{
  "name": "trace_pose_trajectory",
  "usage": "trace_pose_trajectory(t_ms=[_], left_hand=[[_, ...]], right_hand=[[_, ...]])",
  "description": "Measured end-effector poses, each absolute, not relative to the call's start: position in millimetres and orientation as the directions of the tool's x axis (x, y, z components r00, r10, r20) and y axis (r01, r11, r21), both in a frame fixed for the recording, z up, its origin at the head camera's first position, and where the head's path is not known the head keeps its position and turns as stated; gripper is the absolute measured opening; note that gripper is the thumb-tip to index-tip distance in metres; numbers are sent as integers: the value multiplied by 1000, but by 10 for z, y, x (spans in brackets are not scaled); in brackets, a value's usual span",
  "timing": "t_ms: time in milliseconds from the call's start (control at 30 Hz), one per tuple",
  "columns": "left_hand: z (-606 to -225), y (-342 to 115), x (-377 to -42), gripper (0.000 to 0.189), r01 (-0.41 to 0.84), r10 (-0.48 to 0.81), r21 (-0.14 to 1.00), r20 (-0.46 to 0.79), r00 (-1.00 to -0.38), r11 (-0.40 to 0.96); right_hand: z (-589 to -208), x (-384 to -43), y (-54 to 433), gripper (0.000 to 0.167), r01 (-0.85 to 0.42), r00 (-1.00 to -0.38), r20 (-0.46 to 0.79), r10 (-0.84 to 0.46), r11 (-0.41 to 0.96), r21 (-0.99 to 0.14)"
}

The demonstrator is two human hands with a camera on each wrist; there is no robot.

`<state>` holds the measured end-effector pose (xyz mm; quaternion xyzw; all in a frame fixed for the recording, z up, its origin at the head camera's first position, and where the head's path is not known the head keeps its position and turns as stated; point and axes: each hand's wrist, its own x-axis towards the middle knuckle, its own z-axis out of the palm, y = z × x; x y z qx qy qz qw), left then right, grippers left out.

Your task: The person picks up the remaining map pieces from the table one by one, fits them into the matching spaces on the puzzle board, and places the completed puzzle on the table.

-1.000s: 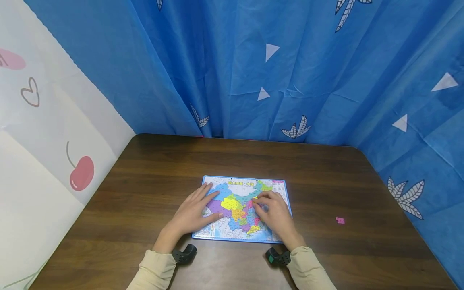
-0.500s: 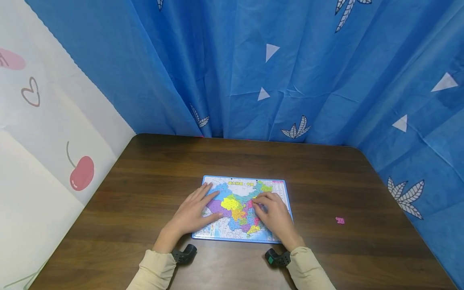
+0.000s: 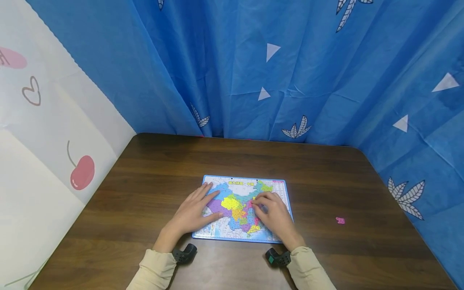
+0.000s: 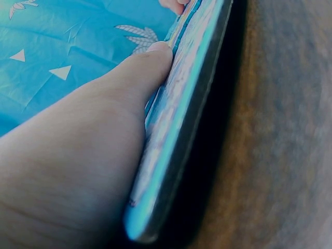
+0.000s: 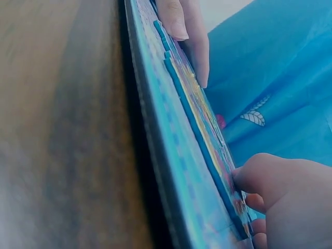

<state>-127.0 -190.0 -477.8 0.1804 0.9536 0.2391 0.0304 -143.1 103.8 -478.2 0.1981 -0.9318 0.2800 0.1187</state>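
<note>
A magnetic map puzzle board (image 3: 239,237) with a blue border lies on the table, covered in colourful province pieces. My left hand (image 3: 192,211) rests flat on its left side, fingers spread and thumb over the purple piece (image 3: 217,206). The right hand (image 3: 273,211) is bent over the right half of the map. Its thumb and index finger pinch at a small puzzle piece (image 3: 254,198) among the pink and yellow ones, mostly hidden by the fingertips. In the right wrist view, the right thumb (image 5: 249,176) is down at the raised layer of pieces, the other fingers curled behind it.
A loose pink puzzle piece (image 3: 340,220) lies on the brown wooden table (image 3: 145,181), right of the board. Blue curtain (image 3: 232,72) hangs behind the table, and a white printed cloth (image 3: 47,133) is along the left. Each wrist wears a black camera band.
The right fingertips shift very slightly at the same spot on the map. My left hand, the board and the loose pink piece stay where they were.
</note>
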Motion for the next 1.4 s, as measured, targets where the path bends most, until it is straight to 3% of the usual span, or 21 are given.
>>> trace_pose_trajectory(t_ms=[400, 700, 933, 1400], left_hand=[[-4780, -1906, -1267, 80, 331, 358, 468, 32, -933, 820], [-4798, -1905, -1267, 81, 336, 363, 462, 31, -931, 821], [-4787, -1904, -1275, 81, 340, 364, 458, 37, -931, 821], [-4792, -1910, -1272, 81, 334, 361, 461, 32, -932, 822]], right_hand=[[-4737, -1425, 1046, 10, -502, -856, 345, -385, 776, -381], [-4836, -1414, 1067, 26, -406, -908, 314, -277, 764, -501], [-4822, -1419, 1058, 18, -415, -903, 334, -270, 747, -519], [-4808, -1437, 1061, 16, -476, -869, 376, -321, 747, -465]])
